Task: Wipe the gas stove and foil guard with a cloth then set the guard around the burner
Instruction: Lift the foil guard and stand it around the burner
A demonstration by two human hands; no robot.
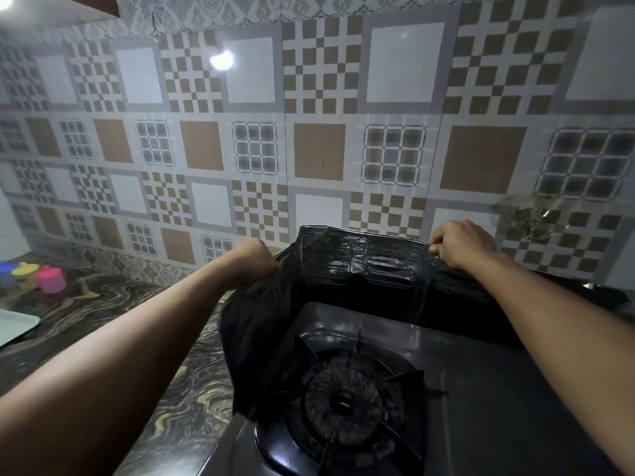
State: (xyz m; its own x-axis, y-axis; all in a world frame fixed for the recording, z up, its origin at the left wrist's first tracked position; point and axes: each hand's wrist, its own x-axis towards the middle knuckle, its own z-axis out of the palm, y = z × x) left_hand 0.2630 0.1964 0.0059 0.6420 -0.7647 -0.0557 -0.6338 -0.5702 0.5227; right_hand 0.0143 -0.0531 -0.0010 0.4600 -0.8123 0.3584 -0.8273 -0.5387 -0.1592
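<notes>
The guard point(343, 266), thin, light and easily creased, stands behind and left of the burner point(343, 401), its top edge pinched by the left hand point(256, 257) and right hand point(460, 243); grip there, gently.

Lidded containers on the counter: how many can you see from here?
3, clustered at the far left of the marble counter by the wall: a pink container, a yellow container behind it, and a blue container cut by the frame edge. More may sit out of view.
</notes>
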